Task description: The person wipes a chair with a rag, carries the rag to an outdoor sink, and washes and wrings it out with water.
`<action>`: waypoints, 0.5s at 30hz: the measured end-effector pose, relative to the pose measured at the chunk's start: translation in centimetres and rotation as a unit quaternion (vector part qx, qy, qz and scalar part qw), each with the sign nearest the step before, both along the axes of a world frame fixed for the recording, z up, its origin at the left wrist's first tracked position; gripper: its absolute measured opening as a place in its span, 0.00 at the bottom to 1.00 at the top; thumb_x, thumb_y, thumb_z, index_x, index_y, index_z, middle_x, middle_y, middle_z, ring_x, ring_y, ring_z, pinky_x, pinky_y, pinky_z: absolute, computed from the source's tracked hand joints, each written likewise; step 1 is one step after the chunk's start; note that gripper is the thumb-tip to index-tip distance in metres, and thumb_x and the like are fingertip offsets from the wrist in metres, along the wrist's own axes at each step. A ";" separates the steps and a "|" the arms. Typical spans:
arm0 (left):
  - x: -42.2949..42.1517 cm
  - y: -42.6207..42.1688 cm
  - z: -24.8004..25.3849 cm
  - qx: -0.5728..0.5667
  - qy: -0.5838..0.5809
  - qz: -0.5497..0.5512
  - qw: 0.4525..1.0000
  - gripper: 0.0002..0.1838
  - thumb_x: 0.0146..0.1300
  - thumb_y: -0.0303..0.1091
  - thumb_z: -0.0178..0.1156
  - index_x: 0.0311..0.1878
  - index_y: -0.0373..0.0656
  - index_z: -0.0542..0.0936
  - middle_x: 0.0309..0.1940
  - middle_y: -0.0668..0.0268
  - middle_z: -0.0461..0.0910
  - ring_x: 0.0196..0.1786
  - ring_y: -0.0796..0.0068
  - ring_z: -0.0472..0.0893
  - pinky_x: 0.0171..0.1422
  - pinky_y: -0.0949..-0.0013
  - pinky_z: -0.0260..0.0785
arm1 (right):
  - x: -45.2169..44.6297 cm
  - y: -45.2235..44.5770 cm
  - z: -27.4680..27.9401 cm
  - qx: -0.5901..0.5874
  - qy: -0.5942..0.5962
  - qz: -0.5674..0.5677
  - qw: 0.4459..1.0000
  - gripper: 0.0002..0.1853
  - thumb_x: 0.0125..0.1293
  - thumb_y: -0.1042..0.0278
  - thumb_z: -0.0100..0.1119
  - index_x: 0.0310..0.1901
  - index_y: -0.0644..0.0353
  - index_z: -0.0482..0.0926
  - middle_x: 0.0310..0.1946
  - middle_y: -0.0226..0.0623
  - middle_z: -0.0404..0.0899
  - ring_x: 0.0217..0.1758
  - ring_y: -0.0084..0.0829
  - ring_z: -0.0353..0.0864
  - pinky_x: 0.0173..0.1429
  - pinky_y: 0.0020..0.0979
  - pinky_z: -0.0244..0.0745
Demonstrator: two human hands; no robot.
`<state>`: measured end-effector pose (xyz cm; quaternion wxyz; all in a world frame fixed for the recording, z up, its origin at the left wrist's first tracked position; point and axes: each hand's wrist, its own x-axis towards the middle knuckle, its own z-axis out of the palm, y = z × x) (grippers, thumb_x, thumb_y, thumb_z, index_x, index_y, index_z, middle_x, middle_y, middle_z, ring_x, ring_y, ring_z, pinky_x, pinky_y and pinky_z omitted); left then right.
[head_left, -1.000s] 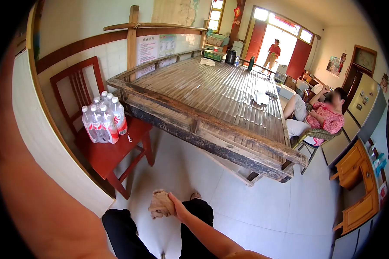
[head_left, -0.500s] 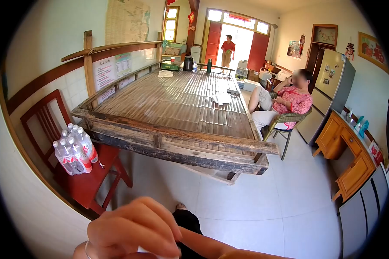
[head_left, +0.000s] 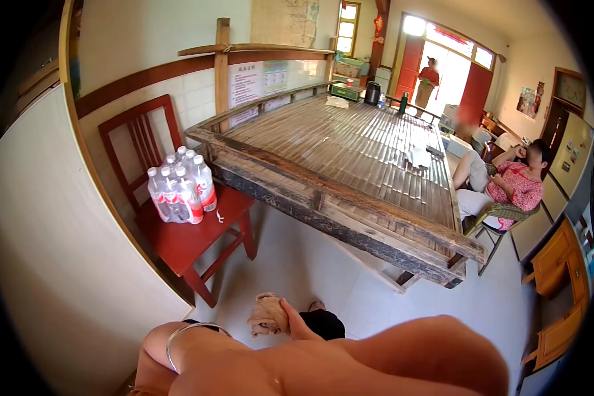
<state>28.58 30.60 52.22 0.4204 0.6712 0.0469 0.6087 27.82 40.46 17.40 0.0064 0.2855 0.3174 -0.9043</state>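
A crumpled beige cloth [head_left: 268, 315] is held low above the floor. The fingers of my right hand [head_left: 298, 325] are closed on its right side; the rest of that hand is hidden behind skin nearer the camera. Crossing the bottom of the view, my left hand [head_left: 264, 369] is very close to the lens, with a silver bracelet [head_left: 171, 350] at its wrist. Its fingers cannot be made out. A bent bare arm [head_left: 429, 346] fills the lower right.
A large bamboo-slat bed frame [head_left: 310, 198] stands ahead. Left of it, a red chair [head_left: 185, 241] carries several wrapped bottles [head_left: 181, 188]. A seated person [head_left: 518, 188] is at the right, another person [head_left: 428, 86] at the doorway. A wooden desk [head_left: 561, 284] stands far right.
The view has swung left, so the room sits further right. My hands have shifted, and the beige cloth, unseen before, now shows beyond them.
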 end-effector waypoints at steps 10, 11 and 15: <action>2.3 1.5 0.4 -0.052 0.059 -0.117 0.990 0.06 0.66 0.32 0.51 0.39 0.43 0.78 0.34 0.65 0.77 0.43 0.68 0.74 0.46 0.69 0.71 | -0.3 0.1 0.2 0.047 0.007 -0.018 0.999 0.27 0.68 0.43 0.39 0.55 0.59 0.69 0.49 0.35 0.75 0.51 0.29 0.75 0.54 0.30 0.69; 2.5 1.9 0.8 -0.064 0.067 -0.127 0.988 0.07 0.66 0.32 0.51 0.39 0.43 0.78 0.34 0.65 0.77 0.43 0.68 0.74 0.46 0.70 0.70 | -0.5 0.0 -0.9 0.030 0.026 -0.019 0.999 0.27 0.68 0.44 0.40 0.55 0.59 0.69 0.49 0.35 0.75 0.51 0.29 0.75 0.54 0.31 0.69; 4.1 3.0 0.9 -0.088 0.087 -0.167 0.978 0.07 0.66 0.31 0.51 0.39 0.43 0.78 0.34 0.65 0.78 0.42 0.69 0.74 0.45 0.71 0.70 | -0.9 0.7 -2.7 0.052 0.039 -0.016 0.998 0.26 0.68 0.44 0.40 0.54 0.59 0.69 0.49 0.35 0.75 0.51 0.29 0.74 0.54 0.31 0.69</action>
